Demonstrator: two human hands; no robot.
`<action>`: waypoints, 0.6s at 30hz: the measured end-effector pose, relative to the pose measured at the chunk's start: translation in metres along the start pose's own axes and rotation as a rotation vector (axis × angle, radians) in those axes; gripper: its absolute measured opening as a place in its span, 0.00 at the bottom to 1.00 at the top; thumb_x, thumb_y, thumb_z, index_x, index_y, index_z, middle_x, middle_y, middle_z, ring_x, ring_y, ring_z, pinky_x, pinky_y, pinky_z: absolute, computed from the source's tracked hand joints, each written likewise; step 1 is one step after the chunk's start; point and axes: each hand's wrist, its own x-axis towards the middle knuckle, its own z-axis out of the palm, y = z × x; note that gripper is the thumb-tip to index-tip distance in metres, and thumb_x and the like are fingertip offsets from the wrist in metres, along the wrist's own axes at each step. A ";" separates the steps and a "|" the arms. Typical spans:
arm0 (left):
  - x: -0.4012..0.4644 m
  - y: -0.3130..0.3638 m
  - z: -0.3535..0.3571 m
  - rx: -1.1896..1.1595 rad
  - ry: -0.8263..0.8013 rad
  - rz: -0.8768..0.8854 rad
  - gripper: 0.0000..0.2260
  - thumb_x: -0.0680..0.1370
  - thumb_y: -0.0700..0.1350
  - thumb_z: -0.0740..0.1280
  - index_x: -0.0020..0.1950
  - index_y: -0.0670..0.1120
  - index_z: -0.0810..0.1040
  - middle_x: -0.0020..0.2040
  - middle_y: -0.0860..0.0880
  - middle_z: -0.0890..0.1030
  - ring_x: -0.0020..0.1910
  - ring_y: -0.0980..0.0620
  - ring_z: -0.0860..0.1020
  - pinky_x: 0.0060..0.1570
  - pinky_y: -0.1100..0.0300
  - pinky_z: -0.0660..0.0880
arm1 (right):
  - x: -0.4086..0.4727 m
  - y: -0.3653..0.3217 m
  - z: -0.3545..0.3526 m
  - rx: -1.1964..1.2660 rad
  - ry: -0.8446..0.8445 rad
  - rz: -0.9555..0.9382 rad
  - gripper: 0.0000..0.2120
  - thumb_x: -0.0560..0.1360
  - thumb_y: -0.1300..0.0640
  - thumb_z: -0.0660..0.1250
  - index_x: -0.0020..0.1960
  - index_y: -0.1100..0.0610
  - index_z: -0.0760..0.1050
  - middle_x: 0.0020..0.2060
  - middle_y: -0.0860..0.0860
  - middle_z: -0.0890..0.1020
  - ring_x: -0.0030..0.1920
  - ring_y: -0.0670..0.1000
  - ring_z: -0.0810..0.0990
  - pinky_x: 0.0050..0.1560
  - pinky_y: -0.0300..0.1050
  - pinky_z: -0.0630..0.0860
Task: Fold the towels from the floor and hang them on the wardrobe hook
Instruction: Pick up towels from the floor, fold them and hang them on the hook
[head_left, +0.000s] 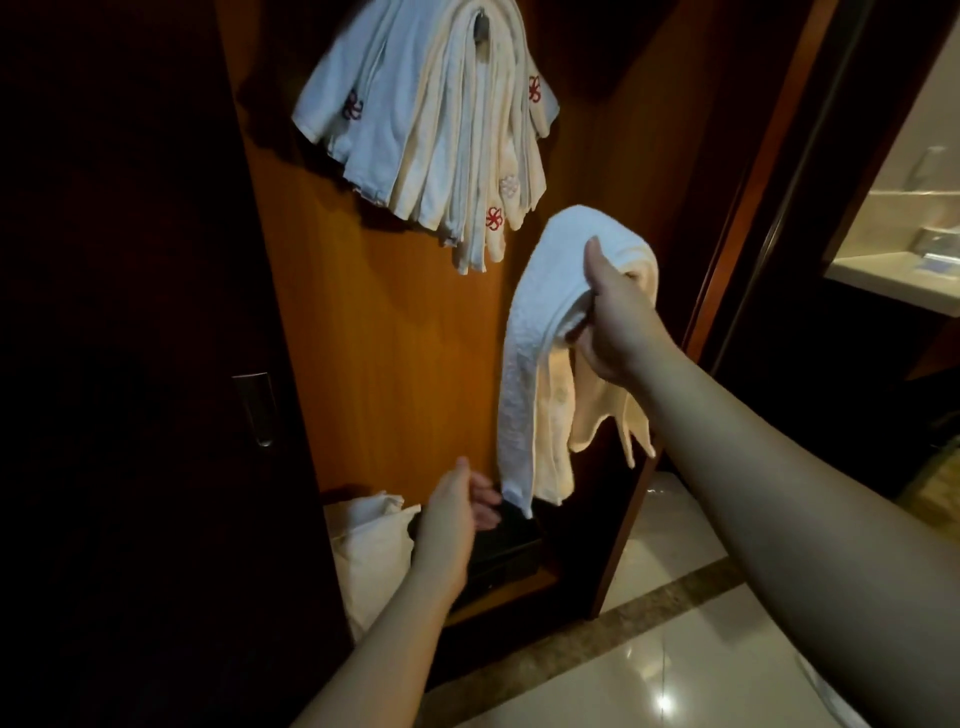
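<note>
One white towel (540, 332) hangs draped over the right hand (608, 317), folded roughly in half so two long tails drop down in front of the open wardrobe. The right hand's fingers are curled under the fold and the thumb presses on top, so the towel is clamped at its bend. The nearer tail is narrow and bluish white; the farther one looks creamier and bunched, with uneven lower edges.

The left hand (460, 512) sits low, just beside the bottom tip of the nearer tail, its fingers relaxed and apart, holding nothing; whether a fingertip touches the cloth is hard to tell.

Above and to the left, a thick bundle of hung towels (431, 124), some with red flower emblems, crowds the wardrobe hook (480, 28), which is almost buried. Below, a pale cloth bag (369, 540) and a dark box (498, 551) rest on the wardrobe's bottom shelf. Glossy floor tiles (649, 649) lie to the right.

Likely risks: the hook looks nearly full, so adding another fold could push it off the tip or dislodge its neighbours. The uneven tails suggest a loose fold, which may slide to one side and drop. Lifting one-handed could let the bunched layer slip from the grip onto the floor.
</note>
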 end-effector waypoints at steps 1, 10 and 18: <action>-0.010 0.010 0.009 0.002 -0.157 0.074 0.22 0.79 0.66 0.54 0.51 0.55 0.82 0.47 0.49 0.85 0.45 0.52 0.84 0.50 0.53 0.77 | 0.000 -0.001 0.009 -0.103 -0.003 -0.003 0.26 0.82 0.40 0.60 0.69 0.60 0.71 0.60 0.57 0.83 0.60 0.57 0.82 0.65 0.58 0.76; -0.027 0.108 0.051 0.062 -0.133 0.555 0.49 0.62 0.84 0.51 0.77 0.57 0.62 0.64 0.69 0.70 0.55 0.80 0.69 0.53 0.72 0.65 | -0.002 -0.031 0.053 -0.219 -0.074 -0.117 0.22 0.82 0.39 0.58 0.57 0.57 0.75 0.49 0.57 0.86 0.49 0.56 0.87 0.47 0.59 0.84; -0.005 0.164 0.027 -0.045 0.004 0.565 0.63 0.41 0.88 0.51 0.65 0.52 0.79 0.47 0.61 0.75 0.37 0.73 0.75 0.38 0.76 0.70 | -0.001 -0.042 0.050 -0.323 -0.048 -0.206 0.28 0.79 0.35 0.58 0.63 0.57 0.78 0.56 0.53 0.85 0.56 0.52 0.84 0.59 0.52 0.80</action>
